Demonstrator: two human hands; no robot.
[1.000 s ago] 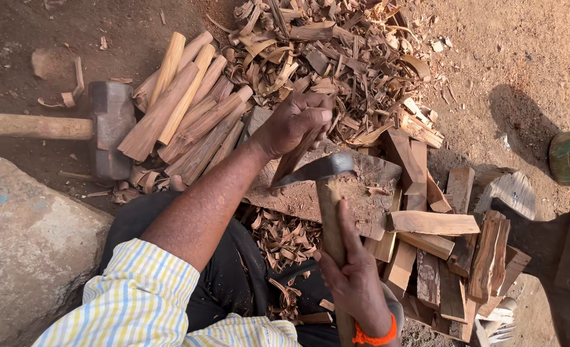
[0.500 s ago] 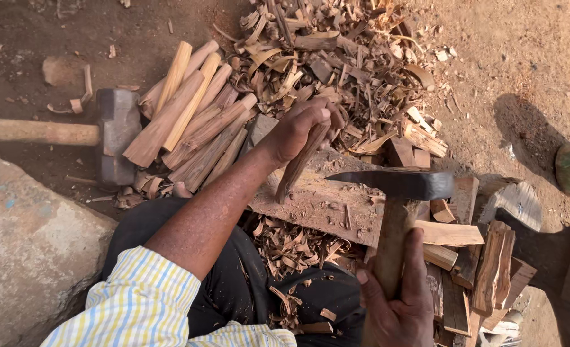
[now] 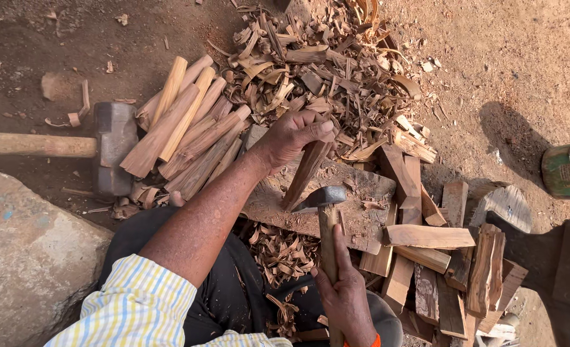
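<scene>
My left hand (image 3: 292, 135) grips the top of a short wooden stick (image 3: 305, 172), held tilted with its lower end on a flat chopping block (image 3: 362, 218). My right hand (image 3: 344, 295) is closed around the wooden handle of a small axe (image 3: 323, 200), whose dark metal head rests against the stick's lower part, just above the block. A pile of trimmed, smooth sticks (image 3: 185, 125) lies to the left of my left hand.
A sledgehammer (image 3: 108, 146) with a long wooden handle lies at the left. A heap of wood shavings (image 3: 330, 64) spreads beyond the block. Rough split wood pieces (image 3: 449, 263) are stacked at the right, a large stone (image 3: 27, 257) at the lower left, a green container (image 3: 569, 168) at the right edge.
The axe swung down from a raised position at the right onto the stick's lower part. My left hand kept holding the stick upright on the block.
</scene>
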